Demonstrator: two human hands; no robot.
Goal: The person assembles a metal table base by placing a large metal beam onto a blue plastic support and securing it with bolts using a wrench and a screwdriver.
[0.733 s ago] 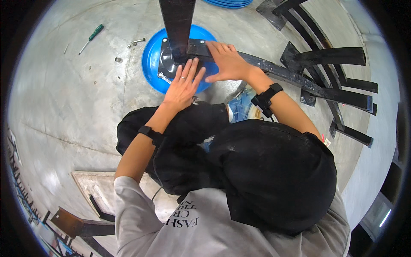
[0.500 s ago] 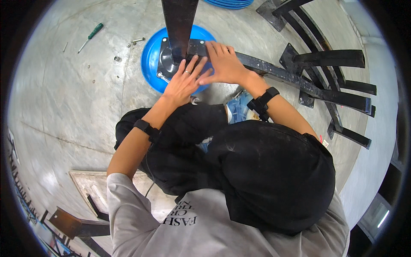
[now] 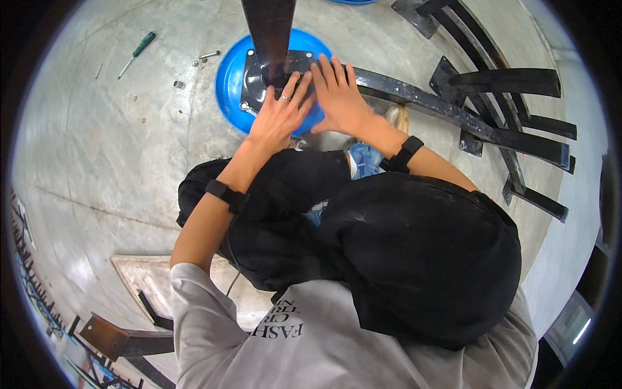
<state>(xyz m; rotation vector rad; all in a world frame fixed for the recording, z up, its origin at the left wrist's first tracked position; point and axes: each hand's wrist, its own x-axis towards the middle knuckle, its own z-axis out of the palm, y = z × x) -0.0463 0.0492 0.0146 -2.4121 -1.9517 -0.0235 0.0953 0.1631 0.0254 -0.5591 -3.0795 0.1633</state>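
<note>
A blue round seat-like disc [image 3: 228,81] lies on the floor, carrying a black metal plate [image 3: 254,84] with bolts near its corners. From the plate a black upright bar [image 3: 269,35] rises, and a long black beam [image 3: 421,97] runs off to the right. My left hand [image 3: 282,113] rests over the plate's near side, fingers extended beside the bar's foot. My right hand [image 3: 342,100] is spread against the beam's near end. A wrench [image 3: 249,110] has its ring end at the plate's near-left bolt; my left hand covers its middle. Neither hand visibly grasps anything.
A green-handled screwdriver [image 3: 137,53] lies on the floor at upper left. A bolt [image 3: 209,54], a socket-like piece [image 3: 178,84] and several small parts lie near the disc. Black curved metal frames [image 3: 492,81] stand at right. A pale board [image 3: 149,279] lies at lower left.
My right hand has turned, so its fingers point more away from me. My left hand stays over the plate, with its fingers slightly shifted. The whole view has shifted a little.
</note>
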